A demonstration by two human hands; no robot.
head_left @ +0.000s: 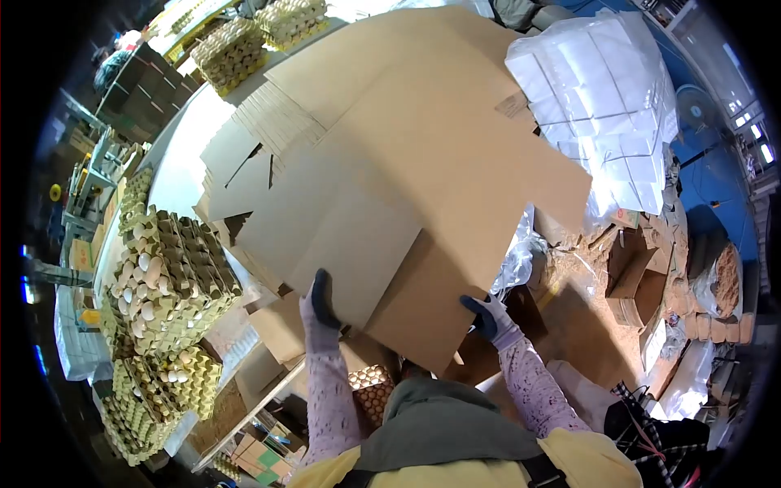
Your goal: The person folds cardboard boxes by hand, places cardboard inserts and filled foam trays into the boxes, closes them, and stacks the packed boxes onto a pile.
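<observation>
A large flattened cardboard box (439, 138) lies spread out in front of me, its near flaps reaching close to my body. My left hand (323, 302), in a dark-fingered glove, grips the near edge of a greyish cardboard flap (350, 236); part of its fingers is hidden. On the other side, my right hand (490, 319), gloved alike, is closed on the edge of the brown flap (431, 313), thumb on top and the other fingers partly out of sight. More flat cardboard sheets (272, 122) show under the box at the left.
Stacked egg trays (175, 268) with some loose eggs stand at the left, and more egg stacks (228, 53) at the back. Plastic-wrapped white blocks (594, 89) sit at the far right. An open small carton (639, 281) lies at the right, and brown eggs (372, 390) show below my left forearm.
</observation>
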